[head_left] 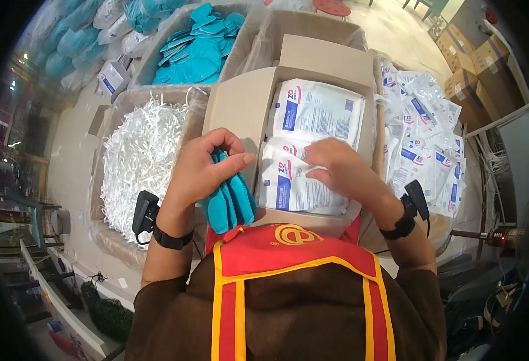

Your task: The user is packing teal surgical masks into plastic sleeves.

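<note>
My left hand (pixel 203 165) is closed around a small stack of teal folded face masks (pixel 233 207), which hang below the fingers beside an open cardboard box (pixel 238 111). Inside that box lie white plastic packets with blue and red print. My right hand (pixel 343 165) reaches over the near pile and pinches the upper edge of a white packet (pixel 303 191) between thumb and fingers. Behind it, another white packet (pixel 321 114) lies flat at the far end of the box. The right fingertips are partly hidden by the hand itself.
Left of me stands a carton of white ear-loop strips (pixel 141 156). Beyond it, a lined carton holds loose teal masks (pixel 195 54). A heap of white packets (pixel 424 144) fills a carton at the right. Stacked brown cartons (pixel 475 72) stand at the far right.
</note>
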Tool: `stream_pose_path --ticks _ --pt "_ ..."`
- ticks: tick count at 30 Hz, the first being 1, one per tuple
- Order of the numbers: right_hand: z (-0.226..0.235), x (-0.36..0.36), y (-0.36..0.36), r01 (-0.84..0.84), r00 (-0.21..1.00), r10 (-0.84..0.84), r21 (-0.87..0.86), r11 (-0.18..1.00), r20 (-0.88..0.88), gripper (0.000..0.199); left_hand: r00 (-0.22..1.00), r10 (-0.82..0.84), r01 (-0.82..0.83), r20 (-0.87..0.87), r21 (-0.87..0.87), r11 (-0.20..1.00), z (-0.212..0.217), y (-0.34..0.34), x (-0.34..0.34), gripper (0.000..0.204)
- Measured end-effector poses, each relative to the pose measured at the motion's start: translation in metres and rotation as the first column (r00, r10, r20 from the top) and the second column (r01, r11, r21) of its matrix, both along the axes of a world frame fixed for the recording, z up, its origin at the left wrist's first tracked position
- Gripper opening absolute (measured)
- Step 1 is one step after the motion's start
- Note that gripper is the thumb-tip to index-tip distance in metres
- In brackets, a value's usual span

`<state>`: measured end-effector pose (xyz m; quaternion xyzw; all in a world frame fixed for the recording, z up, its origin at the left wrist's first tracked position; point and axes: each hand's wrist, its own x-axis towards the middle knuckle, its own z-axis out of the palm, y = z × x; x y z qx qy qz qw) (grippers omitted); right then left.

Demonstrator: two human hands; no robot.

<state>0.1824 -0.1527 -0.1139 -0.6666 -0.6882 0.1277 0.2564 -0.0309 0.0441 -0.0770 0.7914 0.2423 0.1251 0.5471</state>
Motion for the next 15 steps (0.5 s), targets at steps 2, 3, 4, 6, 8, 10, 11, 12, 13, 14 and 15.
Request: stream_pose_path --ticks 2,3,4,6,8,10,11,12,13,14,15 --pt "-0.001 -0.005 -0.005 0.041 0.999 -0.042 -0.024 0.999 -0.022 0.026 0.998 -0.063 0.063 -0.002 0.009 0.998 -0.006 -0.001 -0.001 0.018" --pt "-0.001 -0.007 -0.007 0.083 0.996 -0.085 -0.046 0.995 -0.041 0.023 0.998 -0.063 0.063 -0.004 0.007 0.998 -0.008 -0.002 -0.001 0.018" --pt "0.003 -0.008 -0.007 0.085 0.995 -0.087 -0.046 0.995 -0.043 0.023 0.995 -0.097 0.097 -0.021 0.037 0.995 -0.009 -0.004 0.0 0.02" --pt "0.018 -0.012 -0.006 0.098 0.991 -0.105 -0.088 0.991 -0.078 0.021 0.991 -0.131 0.134 -0.041 0.067 0.989 -0.009 -0.008 0.003 0.022" --pt "0.031 -0.018 -0.008 0.058 0.997 -0.061 -0.061 0.996 -0.053 0.021 0.988 -0.146 0.149 -0.047 0.081 0.986 -0.004 -0.014 0.008 0.023" --pt "0.038 -0.023 -0.008 0.015 0.999 -0.016 -0.034 0.999 -0.027 0.021 0.981 -0.194 0.193 0.016 0.061 0.979 -0.004 -0.015 0.01 0.023" --pt "0.04 -0.024 -0.007 0.032 0.998 -0.033 -0.039 0.999 -0.049 0.023 0.968 -0.24 0.237 0.079 0.045 0.971 -0.004 -0.016 0.011 0.023" --pt "0.041 -0.026 -0.007 0.046 0.996 -0.049 -0.044 0.998 -0.07 0.024 0.97 -0.228 0.225 0.084 0.044 0.973 0.0 -0.019 0.012 0.019" --pt "0.041 -0.026 -0.005 0.049 0.996 -0.052 -0.044 0.998 -0.071 0.024 0.969 -0.231 0.228 0.083 0.044 0.973 0.003 -0.021 0.013 0.019" --pt "0.04 -0.024 -0.001 0.04 0.996 -0.04 0.003 0.999 -0.083 0.025 0.972 -0.23 0.228 0.047 0.041 0.973 0.005 -0.022 0.013 0.019" --pt "0.038 -0.021 0.003 0.031 0.995 -0.026 0.049 0.998 -0.096 0.026 0.974 -0.227 0.226 0.011 0.037 0.973 0.006 -0.022 0.013 0.018"
